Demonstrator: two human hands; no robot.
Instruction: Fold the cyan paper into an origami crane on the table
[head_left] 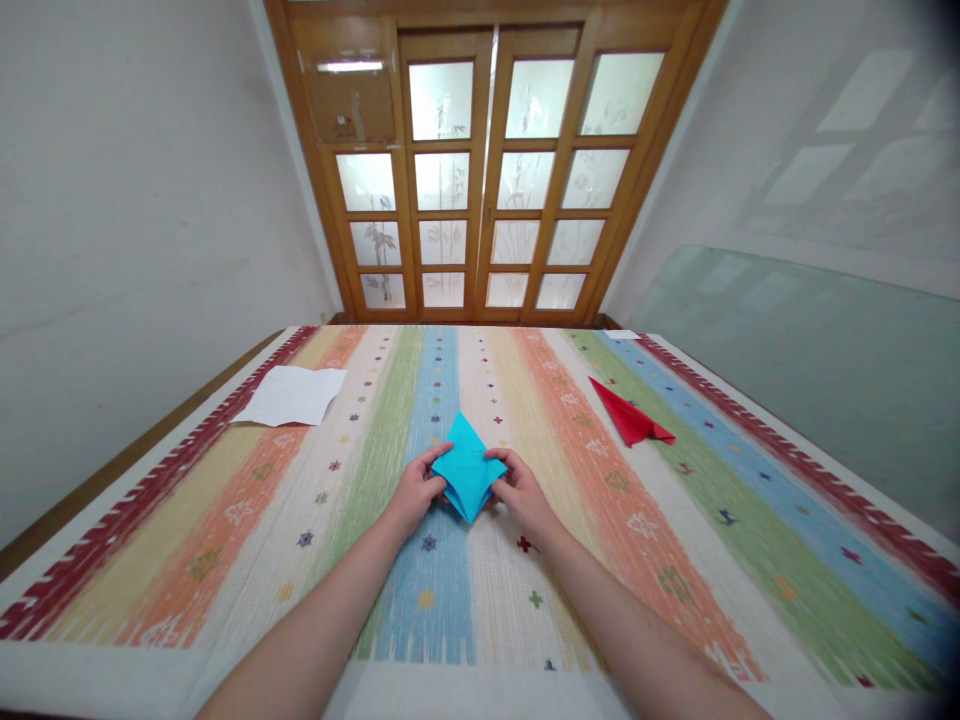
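Observation:
A blue paper [466, 465], folded into a diamond shape, lies on the striped tablecloth [675, 560] in front of me. My left hand [415, 495] pinches its left corner with thumb and fingers. My right hand [520, 493] grips its right corner the same way. The paper's far tip points away from me and its near tip sits between my two hands.
A folded red paper [630, 418] lies to the right, further back. A white sheet [291, 395] rests near the table's left edge. A small white piece [622, 334] sits at the far right edge. Wooden glass-paned doors [480, 170] stand behind the table.

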